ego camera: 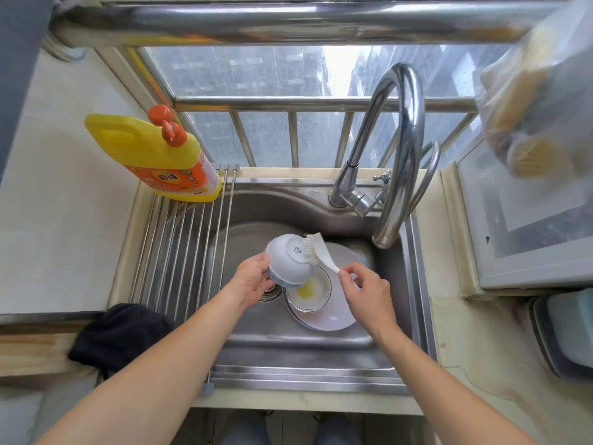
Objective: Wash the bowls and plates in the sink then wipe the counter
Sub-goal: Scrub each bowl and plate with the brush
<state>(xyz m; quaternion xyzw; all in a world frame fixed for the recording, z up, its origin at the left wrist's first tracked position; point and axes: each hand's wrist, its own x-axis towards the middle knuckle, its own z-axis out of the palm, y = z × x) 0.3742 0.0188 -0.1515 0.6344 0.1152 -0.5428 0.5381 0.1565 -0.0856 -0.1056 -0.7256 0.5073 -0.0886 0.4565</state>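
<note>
Head view
Left hand: your left hand (252, 277) grips a white bowl (288, 261) by its rim, fingers curled round the edge, holding it upturned and tilted above the sink basin (244, 239), so its foot ring faces you.
Right hand: your right hand (362, 290) pinches the end of a white dish brush (317, 252) between thumb and fingertips; the bristles touch the bowl's underside.
In the sink: a second bowl (309, 292) with a yellow smear inside sits on a white plate (333, 316) at the right of the basin, just beside the drain (268, 293).
Faucet: the curved spout (401, 149) rises from the sink's back right corner, its mouth above the plate's far edge.
Rack: a roll-up metal rack (179, 252) covers the sink's left side; a yellow detergent bottle (157, 155) lies at its back end.
Cloth: a black cloth (118, 335) sits at the rack's front left corner, on the worktop edge.
</note>
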